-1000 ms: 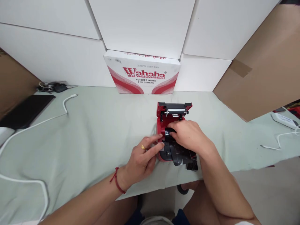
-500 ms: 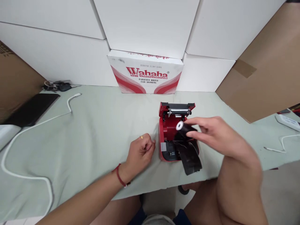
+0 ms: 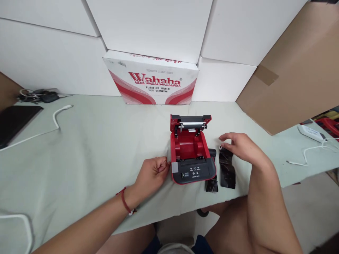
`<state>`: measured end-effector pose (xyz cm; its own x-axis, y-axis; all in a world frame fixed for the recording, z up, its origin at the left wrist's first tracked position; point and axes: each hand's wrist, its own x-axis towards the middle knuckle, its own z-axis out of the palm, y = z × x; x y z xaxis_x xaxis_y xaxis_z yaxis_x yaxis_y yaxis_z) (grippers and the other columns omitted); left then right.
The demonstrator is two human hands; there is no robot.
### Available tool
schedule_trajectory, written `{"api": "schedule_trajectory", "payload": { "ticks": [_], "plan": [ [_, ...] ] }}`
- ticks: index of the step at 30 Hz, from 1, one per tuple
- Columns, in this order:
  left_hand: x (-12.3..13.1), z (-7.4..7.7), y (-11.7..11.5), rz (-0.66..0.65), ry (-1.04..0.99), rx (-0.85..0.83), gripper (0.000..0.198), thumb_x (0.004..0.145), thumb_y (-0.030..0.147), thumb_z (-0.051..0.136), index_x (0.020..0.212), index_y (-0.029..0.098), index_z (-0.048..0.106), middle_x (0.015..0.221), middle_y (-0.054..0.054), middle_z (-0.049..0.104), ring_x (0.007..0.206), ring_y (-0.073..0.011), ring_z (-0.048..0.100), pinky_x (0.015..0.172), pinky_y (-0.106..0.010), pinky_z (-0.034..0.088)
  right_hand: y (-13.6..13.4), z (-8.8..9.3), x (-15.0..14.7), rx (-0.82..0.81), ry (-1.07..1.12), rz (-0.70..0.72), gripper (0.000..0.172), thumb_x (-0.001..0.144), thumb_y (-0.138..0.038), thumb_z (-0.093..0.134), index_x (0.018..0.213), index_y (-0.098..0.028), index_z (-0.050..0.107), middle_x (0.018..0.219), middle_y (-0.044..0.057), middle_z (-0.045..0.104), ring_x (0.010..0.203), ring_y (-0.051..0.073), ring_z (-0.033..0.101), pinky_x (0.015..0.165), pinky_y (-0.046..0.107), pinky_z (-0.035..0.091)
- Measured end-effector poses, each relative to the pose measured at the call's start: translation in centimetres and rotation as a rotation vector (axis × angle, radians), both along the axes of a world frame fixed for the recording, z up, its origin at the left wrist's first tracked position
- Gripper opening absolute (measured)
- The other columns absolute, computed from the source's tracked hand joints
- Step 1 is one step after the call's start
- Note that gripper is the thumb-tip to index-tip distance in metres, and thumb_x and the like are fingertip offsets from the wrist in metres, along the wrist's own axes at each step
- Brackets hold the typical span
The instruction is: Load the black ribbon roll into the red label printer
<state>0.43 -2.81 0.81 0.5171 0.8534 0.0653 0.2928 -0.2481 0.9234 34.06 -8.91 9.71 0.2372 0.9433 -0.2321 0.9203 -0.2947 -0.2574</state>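
A small red printer (image 3: 191,151) sits on the pale green cloth with its lid open and its roll bay empty. Just right of it lies a black ribbon roll (image 3: 227,168), partly unwound, with a black strip trailing toward the table edge. My right hand (image 3: 238,146) hovers over the roll's top end, fingers spread and holding nothing. My left hand (image 3: 153,171) rests on the cloth against the printer's left side, curled into a loose fist. A red cord circles that wrist.
A Wahaha water carton (image 3: 153,82) and white boxes (image 3: 148,24) line the back. A brown cardboard sheet (image 3: 296,70) leans at right. White cables (image 3: 47,123), keys (image 3: 37,95) and a dark flat device (image 3: 16,120) lie at left; a power strip (image 3: 312,134) at right.
My right hand lifted the black roll out of the printer, set it down to the right and let go. My left hand drew back from the printer into a fist.
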Motion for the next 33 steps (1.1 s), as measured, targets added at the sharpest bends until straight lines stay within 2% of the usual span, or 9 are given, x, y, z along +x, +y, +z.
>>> {"api": "schedule_trajectory", "payload": {
  "ticks": [3, 6, 11, 15, 19, 22, 26, 29, 33],
  "plan": [
    [0.0, -0.2, 0.0, -0.025, 0.023, 0.032, 0.026, 0.073, 0.025, 0.045, 0.062, 0.024, 0.021, 0.059, 0.006, 0.025, 0.059, -0.0096, 0.023, 0.053, -0.022, 0.022, 0.3, 0.0, -2.3, -0.026, 0.119, 0.158, 0.038, 0.092, -0.022, 0.061, 0.127, -0.024, 0.076, 0.130, 0.007, 0.078, 0.112, 0.023, 0.073, 0.096, 0.034, 0.055],
    [0.0, -0.3, 0.0, -0.030, 0.036, 0.052, 0.027, 0.074, 0.023, 0.046, 0.063, 0.024, 0.021, 0.059, 0.006, 0.026, 0.059, -0.0098, 0.023, 0.054, -0.022, 0.022, 0.5, 0.3, -3.4, -0.154, 0.083, 0.255, 0.037, 0.086, -0.017, 0.067, 0.120, -0.023, 0.078, 0.118, 0.007, 0.081, 0.101, 0.023, 0.073, 0.088, 0.030, 0.055],
    [0.0, -0.1, -0.2, -0.045, 0.049, 0.065, 0.028, 0.075, 0.020, 0.048, 0.063, 0.024, 0.023, 0.058, 0.007, 0.030, 0.059, -0.0102, 0.027, 0.055, -0.021, 0.025, -1.5, 3.8, -2.1, -0.270, 0.337, 0.459, 0.023, 0.094, -0.029, 0.069, 0.113, -0.026, 0.082, 0.105, 0.003, 0.081, 0.092, 0.020, 0.075, 0.084, 0.028, 0.057],
    [-0.1, -0.1, -0.4, -0.101, 0.086, 0.068, 0.028, 0.079, 0.018, 0.048, 0.064, 0.023, 0.025, 0.059, 0.006, 0.034, 0.060, -0.0107, 0.031, 0.058, -0.022, 0.027, -3.4, 7.1, -0.9, -0.176, 0.465, 0.551, 0.034, 0.104, -0.038, 0.063, 0.135, -0.030, 0.076, 0.108, 0.004, 0.080, 0.087, 0.017, 0.074, 0.078, 0.027, 0.058],
    [-0.2, -0.3, -0.4, -0.119, 0.095, 0.091, 0.026, 0.079, 0.015, 0.047, 0.065, 0.023, 0.026, 0.060, 0.006, 0.036, 0.060, -0.0112, 0.033, 0.059, -0.023, 0.028, -4.9, 8.3, 0.0, -0.114, 0.411, 0.609, 0.041, 0.105, -0.030, 0.062, 0.143, -0.040, 0.071, 0.113, 0.003, 0.082, 0.091, 0.018, 0.079, 0.081, 0.027, 0.062],
    [-0.2, -0.5, -0.4, -0.138, 0.102, 0.123, 0.027, 0.076, 0.012, 0.047, 0.066, 0.023, 0.025, 0.060, 0.006, 0.034, 0.059, -0.0115, 0.031, 0.058, -0.024, 0.026, -5.7, 9.0, 0.1, 0.107, 0.326, 0.698, 0.053, 0.099, -0.025, 0.070, 0.146, -0.051, 0.066, 0.124, -0.002, 0.082, 0.103, 0.021, 0.082, 0.085, 0.025, 0.065],
    [-0.1, -0.9, -0.4, -0.153, 0.105, 0.163, 0.030, 0.069, 0.008, 0.048, 0.065, 0.023, 0.022, 0.059, 0.007, 0.030, 0.058, -0.0112, 0.029, 0.057, -0.025, 0.024, -4.3, 8.4, -3.4, 0.314, 0.278, 0.581, 0.043, 0.102, -0.030, 0.067, 0.141, -0.047, 0.070, 0.124, -0.004, 0.082, 0.101, 0.021, 0.081, 0.083, 0.029, 0.067],
    [0.0, -1.1, -0.3, -0.147, 0.087, 0.186, 0.031, 0.069, 0.005, 0.048, 0.065, 0.023, 0.022, 0.058, 0.007, 0.030, 0.056, -0.0108, 0.029, 0.056, -0.025, 0.026, -1.6, 6.3, -7.5, 0.240, 0.278, 0.467, 0.035, 0.104, -0.027, 0.060, 0.136, -0.032, 0.074, 0.120, 0.000, 0.083, 0.098, 0.019, 0.080, 0.086, 0.030, 0.063],
    [-0.1, -0.8, -0.5, -0.119, 0.037, 0.273, 0.031, 0.074, 0.004, 0.047, 0.067, 0.023, 0.025, 0.057, 0.007, 0.034, 0.055, -0.0106, 0.031, 0.054, -0.024, 0.027, 1.0, 3.7, -10.1, 0.148, 0.218, 0.356, 0.038, 0.103, -0.022, 0.057, 0.137, -0.029, 0.073, 0.120, 0.002, 0.082, 0.101, 0.020, 0.078, 0.088, 0.032, 0.060]
  ]
}}
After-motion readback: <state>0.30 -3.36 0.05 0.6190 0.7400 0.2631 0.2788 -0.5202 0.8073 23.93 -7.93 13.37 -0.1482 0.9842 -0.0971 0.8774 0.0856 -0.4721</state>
